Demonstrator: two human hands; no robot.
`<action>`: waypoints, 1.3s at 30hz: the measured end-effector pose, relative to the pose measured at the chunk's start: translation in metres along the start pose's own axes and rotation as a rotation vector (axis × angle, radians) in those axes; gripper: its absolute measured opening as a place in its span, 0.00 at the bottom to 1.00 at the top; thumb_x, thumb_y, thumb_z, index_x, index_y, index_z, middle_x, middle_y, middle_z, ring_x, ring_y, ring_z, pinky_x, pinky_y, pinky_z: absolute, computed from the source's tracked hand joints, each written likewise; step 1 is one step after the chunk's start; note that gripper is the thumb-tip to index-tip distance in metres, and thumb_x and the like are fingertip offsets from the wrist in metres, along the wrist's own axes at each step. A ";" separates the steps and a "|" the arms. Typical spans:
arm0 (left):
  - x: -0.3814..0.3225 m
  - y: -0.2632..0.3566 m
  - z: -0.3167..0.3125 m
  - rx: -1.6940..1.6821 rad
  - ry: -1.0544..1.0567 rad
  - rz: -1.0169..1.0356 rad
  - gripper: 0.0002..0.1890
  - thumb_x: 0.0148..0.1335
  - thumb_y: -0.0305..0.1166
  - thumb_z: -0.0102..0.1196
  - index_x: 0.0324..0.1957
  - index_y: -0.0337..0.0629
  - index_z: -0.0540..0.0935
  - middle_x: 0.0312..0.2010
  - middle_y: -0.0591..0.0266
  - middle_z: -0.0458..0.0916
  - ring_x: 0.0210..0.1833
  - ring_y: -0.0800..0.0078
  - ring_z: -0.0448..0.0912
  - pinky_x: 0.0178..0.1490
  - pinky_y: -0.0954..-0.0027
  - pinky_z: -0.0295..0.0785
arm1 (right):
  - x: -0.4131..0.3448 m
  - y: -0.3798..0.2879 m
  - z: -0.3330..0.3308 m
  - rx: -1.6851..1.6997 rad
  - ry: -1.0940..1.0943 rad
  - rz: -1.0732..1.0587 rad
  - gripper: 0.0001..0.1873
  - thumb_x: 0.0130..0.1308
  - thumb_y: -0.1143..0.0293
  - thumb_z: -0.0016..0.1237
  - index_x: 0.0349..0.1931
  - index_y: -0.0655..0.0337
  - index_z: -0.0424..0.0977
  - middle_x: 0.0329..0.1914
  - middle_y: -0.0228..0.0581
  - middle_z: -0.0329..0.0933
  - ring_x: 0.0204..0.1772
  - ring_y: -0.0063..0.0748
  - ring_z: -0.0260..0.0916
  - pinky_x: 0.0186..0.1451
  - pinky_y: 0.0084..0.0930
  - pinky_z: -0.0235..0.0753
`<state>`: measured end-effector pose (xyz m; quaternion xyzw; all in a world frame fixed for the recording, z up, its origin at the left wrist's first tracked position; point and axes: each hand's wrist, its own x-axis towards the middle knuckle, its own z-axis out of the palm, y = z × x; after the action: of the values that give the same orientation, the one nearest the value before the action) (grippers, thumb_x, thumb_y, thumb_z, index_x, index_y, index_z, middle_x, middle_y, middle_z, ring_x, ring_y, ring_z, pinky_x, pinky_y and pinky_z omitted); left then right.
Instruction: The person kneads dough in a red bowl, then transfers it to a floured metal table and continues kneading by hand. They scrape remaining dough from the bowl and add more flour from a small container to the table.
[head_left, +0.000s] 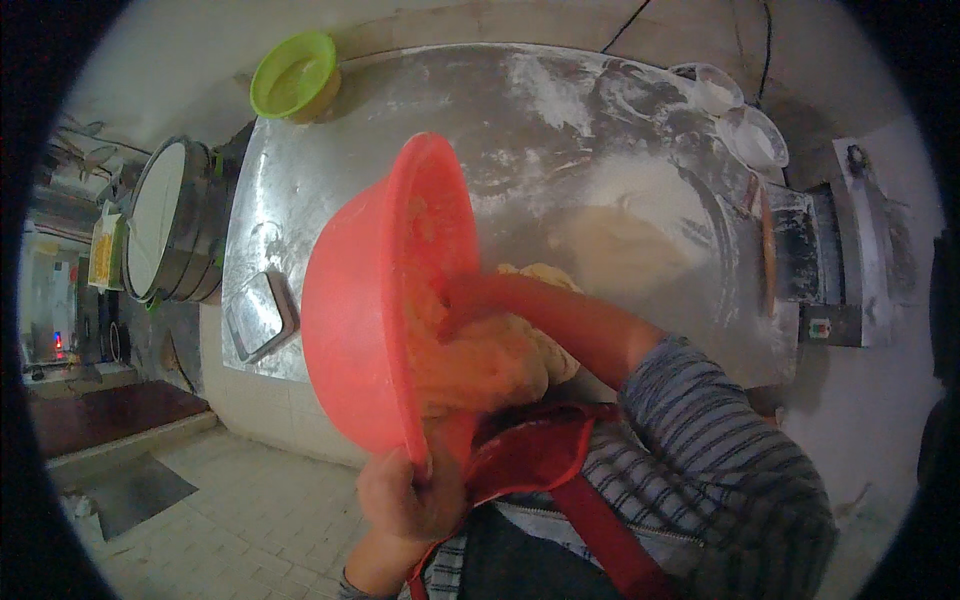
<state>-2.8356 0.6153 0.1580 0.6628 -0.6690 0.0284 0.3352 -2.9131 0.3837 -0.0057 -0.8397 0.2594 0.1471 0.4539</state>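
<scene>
A large red plastic basin (349, 307) is tipped on its side over the metal worktable, its mouth facing right. My left hand (412, 491) grips the basin's rim at the near edge. Inside the mouth, my right hand (457, 304) reaches into a mass of yellowish dough (480, 367), part of which bulges out over the rim. The right fingers are blurred and partly hidden against the dough. Beyond my right forearm, more dough shows on the table side. A pile of flour (637, 225) lies on the worktable to the right of the basin.
The floury metal worktable (390, 97) bears a green plastic basin (296, 79) at far left, a metal tray or lid (259, 315) at left, clear containers (754, 142) at far right and a wooden rolling pin (768, 251). A machine (832, 262) stands beyond the right edge; a large round vessel (161, 217) stands left.
</scene>
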 end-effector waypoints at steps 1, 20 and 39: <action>-0.002 0.000 0.003 0.025 0.013 0.011 0.12 0.47 0.25 0.63 0.27 0.38 0.70 0.18 0.63 0.68 0.20 0.68 0.66 0.21 0.69 0.60 | -0.007 -0.002 0.002 -0.051 0.020 -0.048 0.24 0.44 0.50 0.56 0.31 0.66 0.77 0.34 0.52 0.77 0.36 0.44 0.74 0.37 0.39 0.71; -0.002 -0.045 0.005 0.126 0.228 -0.190 0.10 0.50 0.25 0.62 0.25 0.39 0.71 0.18 0.60 0.70 0.18 0.70 0.66 0.21 0.70 0.61 | -0.069 0.005 -0.061 -0.167 0.766 -0.057 0.25 0.54 0.49 0.51 0.43 0.60 0.74 0.39 0.46 0.77 0.39 0.44 0.74 0.43 0.37 0.73; -0.041 -0.078 0.008 -0.154 0.107 -0.120 0.22 0.40 0.31 0.68 0.35 0.41 0.70 0.24 0.60 0.71 0.23 0.65 0.70 0.22 0.67 0.62 | 0.071 0.011 0.027 0.268 -0.170 -0.095 0.21 0.48 0.60 0.55 0.42 0.61 0.76 0.42 0.43 0.77 0.48 0.33 0.72 0.49 0.30 0.69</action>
<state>-2.7720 0.6381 0.1003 0.6716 -0.6093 -0.0078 0.4214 -2.8617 0.3795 -0.0623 -0.7674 0.1975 0.1599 0.5887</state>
